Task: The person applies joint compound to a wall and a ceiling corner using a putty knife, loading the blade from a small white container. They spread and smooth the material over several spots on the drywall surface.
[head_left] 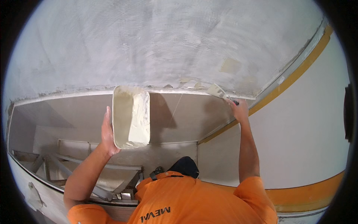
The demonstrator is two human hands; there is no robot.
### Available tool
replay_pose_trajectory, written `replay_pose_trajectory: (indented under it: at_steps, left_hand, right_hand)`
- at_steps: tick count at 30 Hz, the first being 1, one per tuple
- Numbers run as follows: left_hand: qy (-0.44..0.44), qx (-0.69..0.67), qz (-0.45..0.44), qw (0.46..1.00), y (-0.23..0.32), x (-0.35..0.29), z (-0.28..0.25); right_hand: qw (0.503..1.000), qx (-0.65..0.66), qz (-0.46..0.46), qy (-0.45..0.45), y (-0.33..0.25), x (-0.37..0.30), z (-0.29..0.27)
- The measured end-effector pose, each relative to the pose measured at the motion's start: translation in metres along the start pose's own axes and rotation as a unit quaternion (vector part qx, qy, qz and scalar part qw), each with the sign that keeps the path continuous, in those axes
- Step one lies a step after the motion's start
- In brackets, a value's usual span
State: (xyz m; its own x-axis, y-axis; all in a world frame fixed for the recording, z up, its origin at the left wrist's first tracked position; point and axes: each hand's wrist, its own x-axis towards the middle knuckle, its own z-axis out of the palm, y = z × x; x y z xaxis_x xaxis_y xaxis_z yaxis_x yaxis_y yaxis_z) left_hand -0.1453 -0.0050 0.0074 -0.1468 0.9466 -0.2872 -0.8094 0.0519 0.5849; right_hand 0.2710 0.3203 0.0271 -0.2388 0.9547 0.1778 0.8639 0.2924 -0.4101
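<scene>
A rectangular, pale tub [122,119] is held up left of centre by my left hand [108,135], whose palm and fingers press along its side. Cream-coloured filler [141,119] coats the tub's right inner side. Farther right, my right hand [240,109] is closed around the dark handle of a putty knife [216,90]. The knife's broad blade points up and left, at the lower edge of the whitish, smeared plaster surface [160,44]. Whether the blade touches that surface I cannot tell. Filler patches [230,65] show on the plaster above the knife.
A whitish edge [175,90] runs across below the plaster, with a grey-beige recessed surface [186,112] beneath. A yellow-brown strip [298,73] slants along the right beside a smooth white panel [302,134]. Metal framework [112,168] stands at lower left.
</scene>
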Motion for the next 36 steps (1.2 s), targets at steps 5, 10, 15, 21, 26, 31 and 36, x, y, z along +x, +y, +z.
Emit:
replay_pose_trajectory:
  at_steps: [5, 10, 15, 21, 26, 31, 36]
  left_hand:
    - [0.0, -0.011, 0.009, 1.0, -0.001, 0.004, -0.005]
    - [0.028, 0.0, 0.015, 0.999, 0.001, 0.002, 0.001]
    - [0.007, -0.04, 0.015, 0.999, 0.001, 0.004, -0.003]
    - [-0.024, -0.036, 0.052, 0.998, 0.002, -0.003, 0.007]
    - [-0.028, -0.071, 0.071, 0.995, 0.002, -0.018, 0.021]
    - [0.042, -0.043, 0.109, 0.992, -0.006, -0.043, 0.027]
    - [0.036, -0.091, 0.116, 0.988, -0.017, -0.069, 0.035]
  right_hand:
    - [0.992, 0.049, 0.067, 0.09, -0.001, -0.048, 0.015]
    - [0.951, 0.306, 0.003, 0.052, -0.015, -0.086, 0.076]
    - [0.896, 0.412, -0.018, -0.161, -0.104, -0.118, 0.056]
    - [0.866, 0.411, -0.175, -0.226, -0.173, -0.122, 0.007]
    - [0.856, 0.374, -0.28, -0.221, -0.195, -0.111, -0.008]
    - [0.855, 0.324, -0.31, -0.259, -0.213, -0.11, -0.018]
    - [0.833, 0.278, -0.444, -0.175, -0.226, -0.115, -0.016]
